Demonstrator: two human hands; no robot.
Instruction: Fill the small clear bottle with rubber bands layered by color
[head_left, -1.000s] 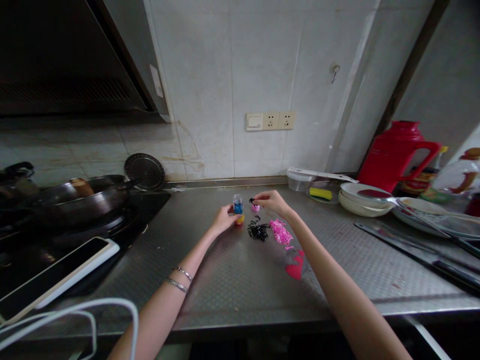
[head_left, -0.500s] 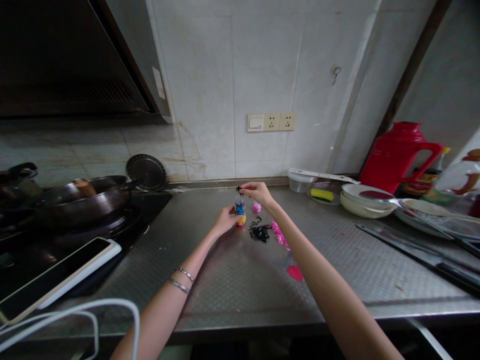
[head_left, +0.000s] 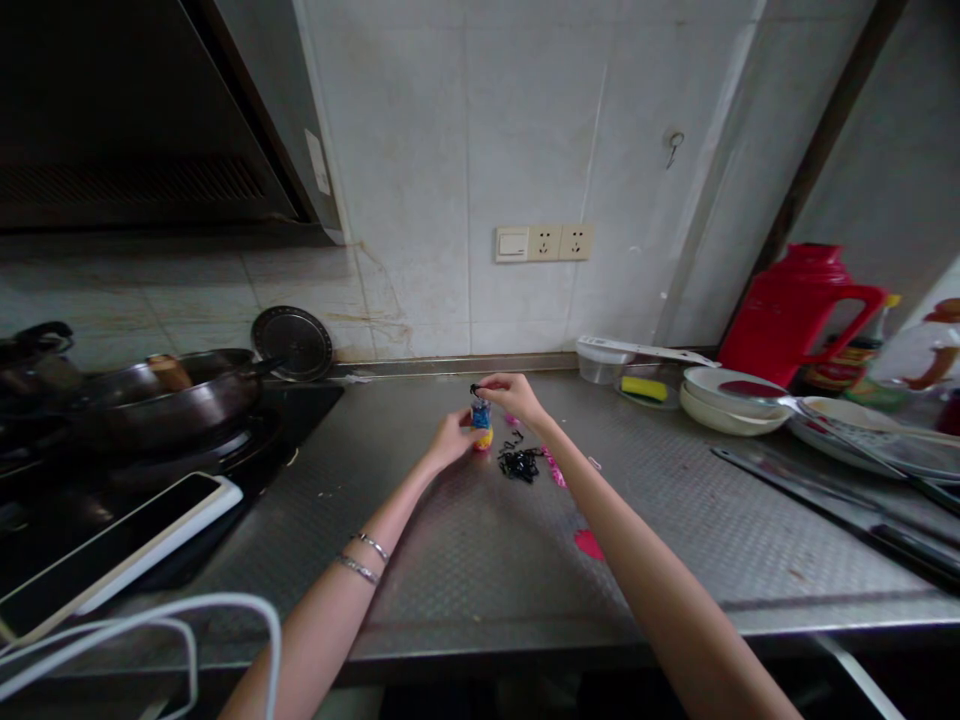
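A small clear bottle with blue contents and a yellow base stands on the steel counter. My left hand is wrapped round its lower part. My right hand pinches a small black piece right above the bottle's mouth. Beside the bottle lies a pile of small black pieces, and pink pieces show partly behind my right forearm. Two bracelets ring my left wrist.
A dark wok sits on the stove at left, with a white-edged tablet and white cable in front. At right are bowls, plates, a knife and a red thermos. A red mark is on the counter.
My right hand carried a black piece from beside the pink item leftward to above the bottle, then lowered it to the bottle's mouth. My left hand stayed on the bottle.
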